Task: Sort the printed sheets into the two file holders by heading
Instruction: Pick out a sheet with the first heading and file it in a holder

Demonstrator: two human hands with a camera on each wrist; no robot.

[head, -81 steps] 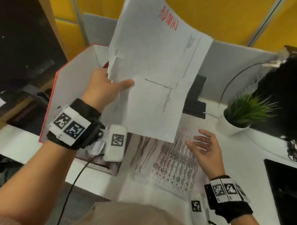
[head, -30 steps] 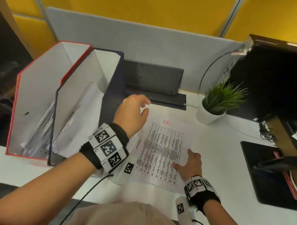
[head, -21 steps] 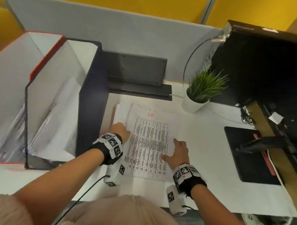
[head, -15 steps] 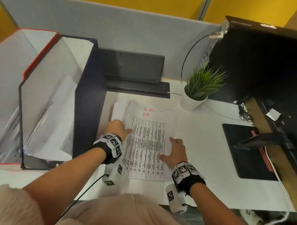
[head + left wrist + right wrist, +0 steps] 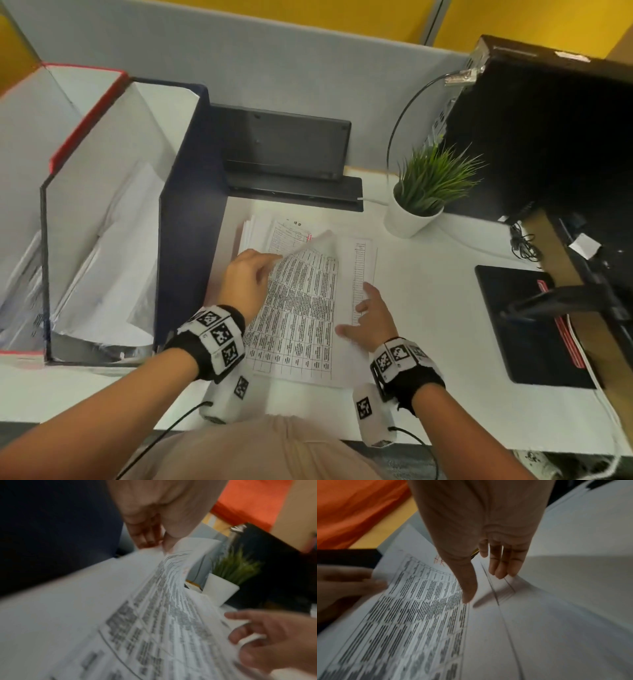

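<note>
Paper fills the middle of the white surface (image 5: 428, 308): a stack of printed sheets (image 5: 260, 229) lies just beside the blue file holder (image 5: 191, 212), with the red file holder (image 5: 85, 106) on the far side of that one. The left hand (image 5: 245, 279) pinches the top sheet (image 5: 301, 308) at its upper left corner between thumb and fingers (image 5: 145, 534), curling that corner up off the stack. The right hand (image 5: 371, 317) lies flat, its fingers (image 5: 501, 563) straight and spread, pressing on the sheets along the top sheet's right edge. Both holders already have papers standing in them.
</note>
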